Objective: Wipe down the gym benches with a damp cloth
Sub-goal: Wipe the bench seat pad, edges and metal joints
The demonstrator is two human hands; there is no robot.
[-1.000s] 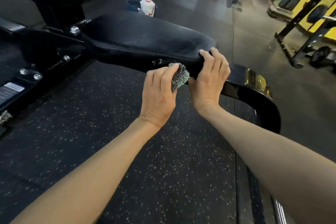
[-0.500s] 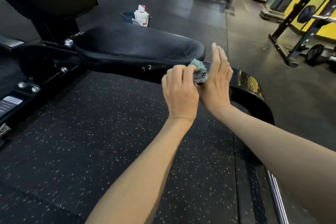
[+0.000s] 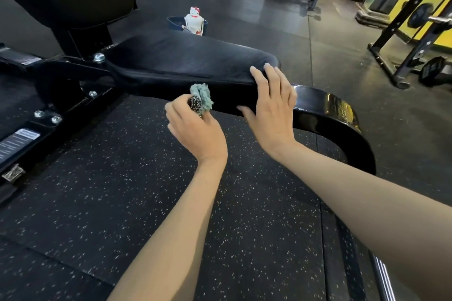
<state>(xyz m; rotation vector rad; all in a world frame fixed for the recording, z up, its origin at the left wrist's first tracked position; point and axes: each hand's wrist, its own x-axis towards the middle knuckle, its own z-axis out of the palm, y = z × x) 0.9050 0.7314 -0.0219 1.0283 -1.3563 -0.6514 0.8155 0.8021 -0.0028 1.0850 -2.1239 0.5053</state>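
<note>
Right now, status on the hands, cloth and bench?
Left hand grips cloth against bench seat side. Right hand flat on seat end. Nothing blocking.

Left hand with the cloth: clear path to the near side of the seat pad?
Probably yes. The left hand grips the cloth right beside the near edge of the seat pad, with nothing between. The right hand rests on the pad's end, clear of that path.
</note>
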